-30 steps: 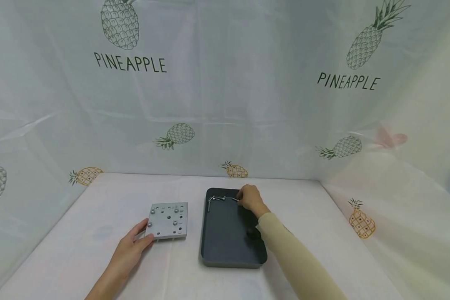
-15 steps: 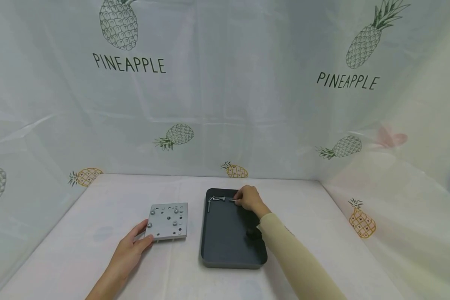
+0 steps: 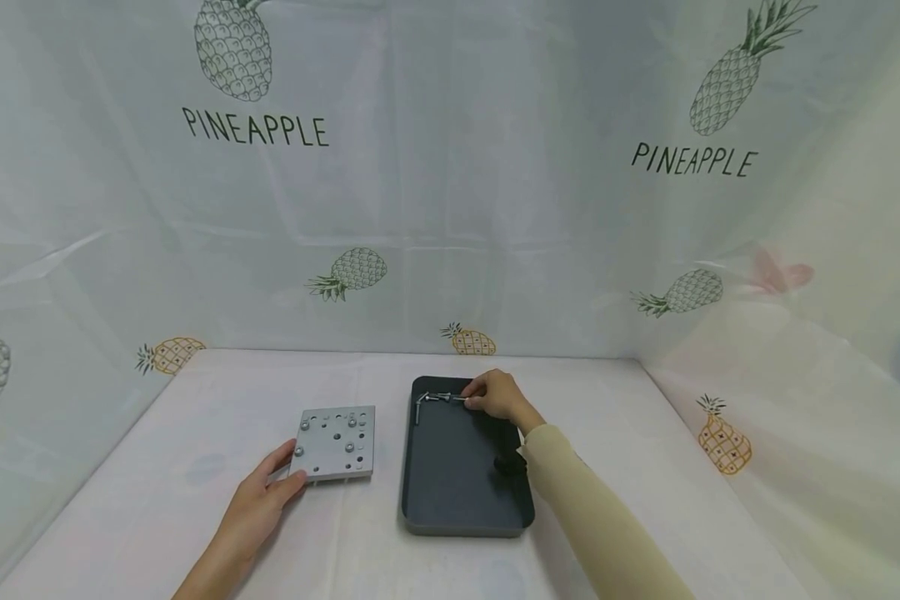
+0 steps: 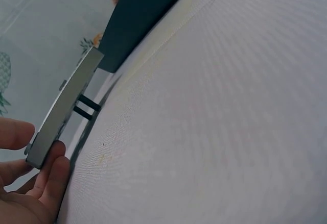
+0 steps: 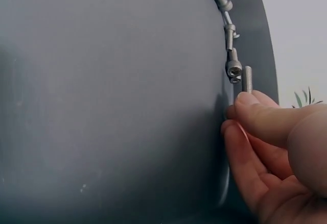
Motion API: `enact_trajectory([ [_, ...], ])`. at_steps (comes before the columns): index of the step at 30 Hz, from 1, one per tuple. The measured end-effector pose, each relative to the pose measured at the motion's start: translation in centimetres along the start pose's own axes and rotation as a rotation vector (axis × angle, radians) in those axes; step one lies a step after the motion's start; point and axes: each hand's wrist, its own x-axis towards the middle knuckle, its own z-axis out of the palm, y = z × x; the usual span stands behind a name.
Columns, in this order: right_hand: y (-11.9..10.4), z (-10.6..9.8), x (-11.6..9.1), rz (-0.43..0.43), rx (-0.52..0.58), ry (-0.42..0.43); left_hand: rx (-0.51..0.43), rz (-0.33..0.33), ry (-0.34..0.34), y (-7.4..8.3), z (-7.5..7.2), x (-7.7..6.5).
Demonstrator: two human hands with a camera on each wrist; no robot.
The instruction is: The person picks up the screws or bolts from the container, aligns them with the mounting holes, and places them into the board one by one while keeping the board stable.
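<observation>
My left hand [image 3: 253, 508] grips the left corner of a square silver metal plate [image 3: 324, 457], thumb in front. Several bolts and holes show on the plate's top face. In the left wrist view two dark shanks [image 4: 89, 102] stick out beneath the plate [image 4: 65, 109], which is raised off the table. At the far end of a dark grey tray [image 3: 457, 479], my right hand [image 3: 499, 395] pinches a bolt [image 5: 248, 77] between thumb and fingers, its threaded end showing; its head is hidden. More socket-head bolts [image 5: 234, 68] lie just beside it along the tray's far wall.
The tray stands on a white-covered table [image 3: 390, 550], right of the plate. A small dark round thing [image 3: 507, 465] is at the tray's right side, partly by the sleeve [image 3: 570, 483]. A pineapple-print curtain [image 3: 457, 208] hangs behind and at the sides.
My right hand has shifted slightly left along the tray's far end with the bolt, which has swung from slanted to nearly level. The left hand and plate stay put.
</observation>
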Motion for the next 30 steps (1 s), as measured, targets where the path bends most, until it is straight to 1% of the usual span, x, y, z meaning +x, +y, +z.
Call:
enact_trajectory([
  [6,0.3,0.0,0.1,0.015,0.064,-0.030,-0.007,-0.006,0.002,0.0,0.0,-0.1],
  [10,0.5,-0.1,0.3,0.034,0.154,-0.045,-0.001,-0.001,0.006,-0.1,-0.1,-0.2],
  [15,0.7,-0.3,0.3,0.038,0.271,-0.079,-0.001,0.007,0.005,-0.3,-0.1,-0.2],
  [23,0.7,-0.5,0.1,0.060,0.385,-0.107,-0.012,0.028,0.000,-0.6,0.0,-0.1],
  [26,0.5,-0.7,0.1,0.052,0.422,-0.102,0.000,0.038,0.005,-0.6,0.0,-0.1],
  [30,-0.2,-0.8,0.1,0.018,0.457,-0.097,0.003,0.039,0.006,-0.5,0.0,-0.1],
])
